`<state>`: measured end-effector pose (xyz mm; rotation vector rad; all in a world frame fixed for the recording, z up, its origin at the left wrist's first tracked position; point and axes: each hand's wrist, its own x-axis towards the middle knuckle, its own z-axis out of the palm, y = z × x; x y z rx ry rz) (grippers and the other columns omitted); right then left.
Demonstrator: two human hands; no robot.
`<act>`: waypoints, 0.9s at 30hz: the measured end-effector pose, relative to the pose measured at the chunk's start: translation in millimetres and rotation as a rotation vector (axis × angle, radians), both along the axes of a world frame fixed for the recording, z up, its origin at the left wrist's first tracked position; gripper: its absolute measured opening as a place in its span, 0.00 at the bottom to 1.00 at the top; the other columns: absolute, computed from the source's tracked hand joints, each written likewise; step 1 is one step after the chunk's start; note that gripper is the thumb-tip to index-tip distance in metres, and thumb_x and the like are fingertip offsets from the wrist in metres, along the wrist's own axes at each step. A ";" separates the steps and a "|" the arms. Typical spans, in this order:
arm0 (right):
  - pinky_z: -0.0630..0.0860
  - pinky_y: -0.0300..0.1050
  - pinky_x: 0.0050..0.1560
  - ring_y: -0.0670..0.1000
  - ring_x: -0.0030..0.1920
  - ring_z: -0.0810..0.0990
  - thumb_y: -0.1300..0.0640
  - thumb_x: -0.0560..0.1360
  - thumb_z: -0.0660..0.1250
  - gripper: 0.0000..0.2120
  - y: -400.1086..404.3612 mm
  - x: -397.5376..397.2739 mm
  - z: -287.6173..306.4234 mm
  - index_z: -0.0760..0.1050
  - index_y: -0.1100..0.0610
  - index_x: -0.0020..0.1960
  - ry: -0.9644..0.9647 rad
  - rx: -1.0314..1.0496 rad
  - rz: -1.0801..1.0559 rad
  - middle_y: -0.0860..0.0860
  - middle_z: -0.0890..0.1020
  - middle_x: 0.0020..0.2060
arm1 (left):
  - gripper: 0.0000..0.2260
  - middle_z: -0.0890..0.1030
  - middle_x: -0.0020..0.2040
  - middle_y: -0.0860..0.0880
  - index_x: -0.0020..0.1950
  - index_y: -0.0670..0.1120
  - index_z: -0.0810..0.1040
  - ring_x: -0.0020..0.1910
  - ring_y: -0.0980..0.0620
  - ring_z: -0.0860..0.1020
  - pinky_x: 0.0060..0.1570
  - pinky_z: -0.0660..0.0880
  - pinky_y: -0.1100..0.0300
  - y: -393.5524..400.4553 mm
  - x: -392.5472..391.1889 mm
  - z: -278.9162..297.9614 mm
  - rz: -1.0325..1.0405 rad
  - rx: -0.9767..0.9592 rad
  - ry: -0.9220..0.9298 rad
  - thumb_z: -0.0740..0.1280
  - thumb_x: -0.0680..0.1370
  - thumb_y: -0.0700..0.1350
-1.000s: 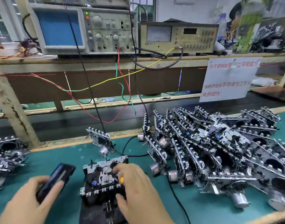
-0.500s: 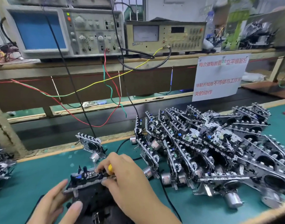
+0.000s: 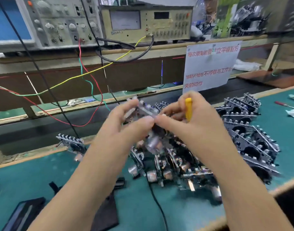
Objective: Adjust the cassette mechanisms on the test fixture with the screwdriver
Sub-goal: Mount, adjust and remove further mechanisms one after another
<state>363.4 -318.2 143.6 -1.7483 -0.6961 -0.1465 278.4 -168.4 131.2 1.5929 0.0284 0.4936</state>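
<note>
Both hands are raised above the green mat, holding one blurred cassette mechanism point(image 3: 147, 110) between them. My left hand point(image 3: 126, 124) grips its left side with curled fingers. My right hand point(image 3: 189, 120) holds its right side, and the yellow screwdriver handle point(image 3: 188, 109) sticks up from that hand's grip. The black test fixture point(image 3: 108, 212) lies on the mat below my left forearm, partly hidden. A big pile of cassette mechanisms point(image 3: 243, 144) lies under and to the right of my hands.
A phone point(image 3: 21, 215) lies at the lower left. One lone mechanism point(image 3: 71, 144) stands at the mat's back edge. An oscilloscope point(image 3: 43, 22) and a meter point(image 3: 146, 24) sit on the shelf, trailing wires. A paper sign point(image 3: 209, 65) leans behind. A red screwdriver point(image 3: 283, 105) lies far right.
Both hands have lifted a mechanism off the fixture up into the air. The view has swung right and moved closer. The phone that my left hand held a second ago lies on the mat.
</note>
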 end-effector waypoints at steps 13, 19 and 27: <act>0.64 0.35 0.32 0.47 0.34 0.71 0.61 0.75 0.72 0.15 -84.7 132.8 -42.1 0.65 0.57 0.49 -0.169 -0.267 -0.597 0.45 0.75 0.37 | 0.10 0.78 0.62 0.56 0.63 0.55 0.75 0.64 0.54 0.75 0.70 0.68 0.50 -117.5 158.6 -5.9 -0.429 -0.111 0.238 0.62 0.84 0.55; 0.64 0.46 0.41 0.54 0.45 0.75 0.55 0.78 0.72 0.13 -88.7 141.1 -63.6 0.68 0.58 0.52 -0.001 -0.432 -0.576 0.55 0.82 0.53 | 0.31 0.57 0.82 0.44 0.83 0.49 0.55 0.79 0.45 0.61 0.76 0.64 0.48 -111.3 160.6 -15.4 -0.440 -0.255 0.306 0.56 0.83 0.62; 0.70 0.44 0.38 0.50 0.45 0.77 0.52 0.79 0.69 0.10 -10.2 45.4 -9.5 0.69 0.55 0.52 -0.229 -0.211 -0.401 0.48 0.80 0.46 | 0.20 0.78 0.69 0.57 0.68 0.58 0.76 0.66 0.63 0.76 0.59 0.74 0.66 -67.3 85.6 -15.3 -0.267 -0.285 0.018 0.55 0.81 0.63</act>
